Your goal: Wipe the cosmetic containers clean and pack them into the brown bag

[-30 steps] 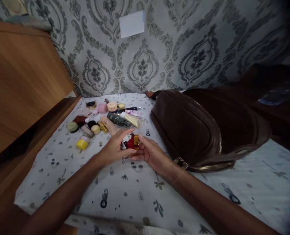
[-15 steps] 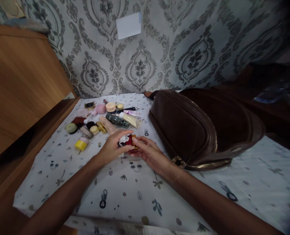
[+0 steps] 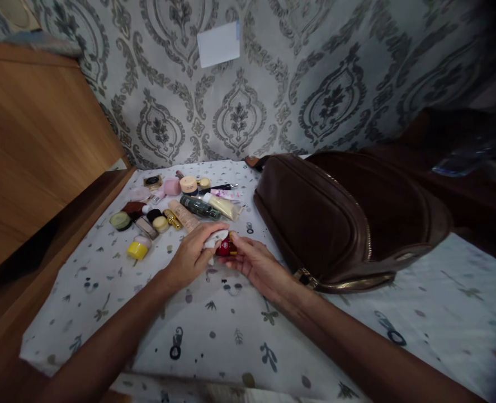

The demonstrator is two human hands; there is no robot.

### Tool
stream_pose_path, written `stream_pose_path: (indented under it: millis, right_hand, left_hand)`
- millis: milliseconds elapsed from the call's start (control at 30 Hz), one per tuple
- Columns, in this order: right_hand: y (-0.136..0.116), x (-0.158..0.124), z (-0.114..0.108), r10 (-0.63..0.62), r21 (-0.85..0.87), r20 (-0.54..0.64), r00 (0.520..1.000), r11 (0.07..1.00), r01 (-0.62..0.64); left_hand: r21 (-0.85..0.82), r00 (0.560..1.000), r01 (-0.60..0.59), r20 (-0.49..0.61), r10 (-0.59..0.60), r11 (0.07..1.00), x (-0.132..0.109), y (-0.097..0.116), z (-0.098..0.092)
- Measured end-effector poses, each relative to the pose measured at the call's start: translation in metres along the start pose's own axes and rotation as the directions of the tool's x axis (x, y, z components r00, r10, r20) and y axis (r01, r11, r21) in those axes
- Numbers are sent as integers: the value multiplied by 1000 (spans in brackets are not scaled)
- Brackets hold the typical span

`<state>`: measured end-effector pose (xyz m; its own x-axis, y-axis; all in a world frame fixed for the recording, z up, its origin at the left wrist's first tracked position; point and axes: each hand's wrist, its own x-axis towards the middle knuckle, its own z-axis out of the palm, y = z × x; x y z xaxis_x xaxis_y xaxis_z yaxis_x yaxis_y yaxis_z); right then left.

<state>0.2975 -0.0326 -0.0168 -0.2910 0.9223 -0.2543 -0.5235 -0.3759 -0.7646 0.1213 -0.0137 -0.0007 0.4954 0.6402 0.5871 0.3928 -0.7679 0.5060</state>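
A small dark red bottle with a gold-yellow end (image 3: 225,246) is held above the cloth between my two hands. My right hand (image 3: 258,266) is closed on its gold end, thumb on top. My left hand (image 3: 191,254) is closed around a white tissue (image 3: 215,239), which lies against the bottle's other end. Part of the bottle is hidden by the tissue and fingers. Just beyond my left hand lies a beige tube (image 3: 183,215), and nearby are a dark green bottle (image 3: 199,207) and a cream tube with a white cap (image 3: 223,206).
Several cosmetics lie at the back left, among them a yellow-lidded jar (image 3: 137,249), a green jar (image 3: 121,220) and a pink jar (image 3: 171,187). A brown leather bag (image 3: 310,212) stands open at the right. A wooden cabinet (image 3: 42,134) borders the patterned tablecloth (image 3: 214,347).
The tissue and my left fingers have shifted on the bottle, and more of its red side with a pale mark now shows. My right hand still grips the gold end.
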Motion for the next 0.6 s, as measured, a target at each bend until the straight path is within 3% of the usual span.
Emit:
stream_pose_path:
  millis: [233,600]
  right_hand:
    - [-4,0,2,18,75,6,1000,997,-19]
    - [-21,1,7,189,291,-117,975,945,-148]
  left_hand:
    - [-19,981,-196,-12,196,980,1,1,3]
    - [17,959,-278,66,277,960,-1,8,6]
